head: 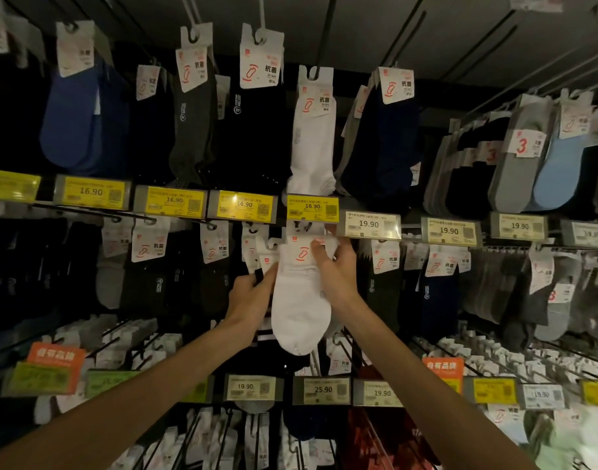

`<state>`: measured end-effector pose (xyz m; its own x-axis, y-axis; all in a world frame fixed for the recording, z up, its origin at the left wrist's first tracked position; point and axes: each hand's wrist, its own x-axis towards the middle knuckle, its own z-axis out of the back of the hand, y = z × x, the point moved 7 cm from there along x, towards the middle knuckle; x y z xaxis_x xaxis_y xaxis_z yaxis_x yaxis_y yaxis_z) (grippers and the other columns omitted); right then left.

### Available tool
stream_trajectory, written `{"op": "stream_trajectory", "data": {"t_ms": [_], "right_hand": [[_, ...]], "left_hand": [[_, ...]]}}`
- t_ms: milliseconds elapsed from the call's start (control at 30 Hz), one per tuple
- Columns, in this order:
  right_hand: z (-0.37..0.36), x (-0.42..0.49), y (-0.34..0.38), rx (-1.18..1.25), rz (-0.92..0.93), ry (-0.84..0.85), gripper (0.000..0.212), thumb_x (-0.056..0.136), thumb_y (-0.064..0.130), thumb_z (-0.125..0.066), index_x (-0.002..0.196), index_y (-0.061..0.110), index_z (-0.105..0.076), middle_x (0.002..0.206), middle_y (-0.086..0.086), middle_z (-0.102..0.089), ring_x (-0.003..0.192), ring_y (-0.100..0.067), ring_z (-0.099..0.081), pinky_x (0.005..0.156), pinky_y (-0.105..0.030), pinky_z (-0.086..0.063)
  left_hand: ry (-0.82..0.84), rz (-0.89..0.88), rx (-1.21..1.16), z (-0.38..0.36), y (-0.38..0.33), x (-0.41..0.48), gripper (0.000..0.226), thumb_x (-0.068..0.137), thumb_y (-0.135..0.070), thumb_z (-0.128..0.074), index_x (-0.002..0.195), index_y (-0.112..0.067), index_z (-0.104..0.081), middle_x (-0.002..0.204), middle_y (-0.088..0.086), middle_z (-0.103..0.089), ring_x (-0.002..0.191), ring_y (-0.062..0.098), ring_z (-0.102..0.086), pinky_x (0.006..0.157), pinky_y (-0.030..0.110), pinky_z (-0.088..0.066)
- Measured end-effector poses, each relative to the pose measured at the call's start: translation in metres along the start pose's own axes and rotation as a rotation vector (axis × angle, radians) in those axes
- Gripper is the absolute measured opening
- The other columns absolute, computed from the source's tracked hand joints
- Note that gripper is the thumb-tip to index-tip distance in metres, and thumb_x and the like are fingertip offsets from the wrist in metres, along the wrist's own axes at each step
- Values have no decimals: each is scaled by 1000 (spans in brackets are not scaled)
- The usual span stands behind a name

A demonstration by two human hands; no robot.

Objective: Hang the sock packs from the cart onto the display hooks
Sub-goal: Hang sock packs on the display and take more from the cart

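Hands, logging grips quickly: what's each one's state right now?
Left hand: grips a dark sock pack.
Right hand: pinches the white sock pack by its card.

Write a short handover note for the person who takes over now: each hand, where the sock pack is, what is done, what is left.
Left hand: curled at the left edge of the white sock pack, seems to grip it.
Right hand: pinches the pack's card header.
Pack: held upright, header just under the yellow 16.90 price tag.
Done: pack brought up to the display. Whether its hole is on the hook I cannot tell.
Left: seat it, release, fetch the next pack. The cart is not in view.
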<state>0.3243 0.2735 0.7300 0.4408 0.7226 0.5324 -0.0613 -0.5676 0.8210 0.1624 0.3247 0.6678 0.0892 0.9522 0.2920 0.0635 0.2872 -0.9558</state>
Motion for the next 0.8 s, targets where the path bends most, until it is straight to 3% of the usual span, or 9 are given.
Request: {"op": "stream_trajectory", "data": {"t_ms": [133,300,400,467,500,633,733,800], "right_hand": [[-4,13,-7,-42,-58,-9,31,97,13,-58,125,26,-52,111,10,-58,113,-18,-59,101,-42,-50],[-12,46,-31,-426,7,15,33,100,18,-51,133,21,-54,132,-5,-56,115,-22,-56,99,-38,-48],[-26,68,-62,-684,2,152,52,98,22,-53,147,29,-37,145,-18,-41,122,-29,-50,100,-34,-45],[-32,76,-87,-776,-37,267,74,92,20,-58,151,39,-18,155,-19,-18,138,-37,-34,107,-43,-42],[-33,78,-95,-795,-22,292,82,90,14,-59,150,45,-12,156,-17,-18,139,-38,-33,106,-46,-43],[-34,85,-111,-702,25,244,88,85,-1,-54,145,46,-10,127,-2,-52,112,-28,-58,88,-49,-55],[-30,92,-117,-555,-4,131,92,86,-1,-64,151,27,-5,127,8,-39,112,-11,-45,95,-34,-45],[-25,95,-126,-444,-33,53,94,85,4,-70,152,21,-6,135,7,-39,119,-12,-44,100,-32,-42]], "left_hand": [[-34,-24,71,7,0,7,38,91,-52,-62,96,-17,-75,91,-1,-75,93,16,-68,83,32,-54],[-179,-7,164,38,13,16,38,94,-46,-60,106,-12,-71,93,4,-68,93,23,-64,80,28,-48],[-226,5,200,60,23,25,45,95,-46,-59,115,-7,-70,99,14,-71,95,30,-65,84,35,-50],[-231,16,212,71,29,30,47,95,-46,-58,115,-5,-70,103,20,-70,99,34,-65,85,40,-51],[-228,20,204,74,32,31,48,95,-47,-58,115,-5,-69,103,20,-69,98,33,-65,84,39,-51],[-225,38,146,82,44,41,43,93,-45,-60,114,-8,-69,101,7,-69,94,21,-62,83,30,-45],[-213,57,103,85,55,49,42,92,-45,-63,113,-9,-70,103,6,-71,99,22,-65,88,31,-48],[-201,62,88,87,61,52,42,91,-44,-64,113,-9,-71,103,6,-72,101,22,-65,92,33,-48]]}}
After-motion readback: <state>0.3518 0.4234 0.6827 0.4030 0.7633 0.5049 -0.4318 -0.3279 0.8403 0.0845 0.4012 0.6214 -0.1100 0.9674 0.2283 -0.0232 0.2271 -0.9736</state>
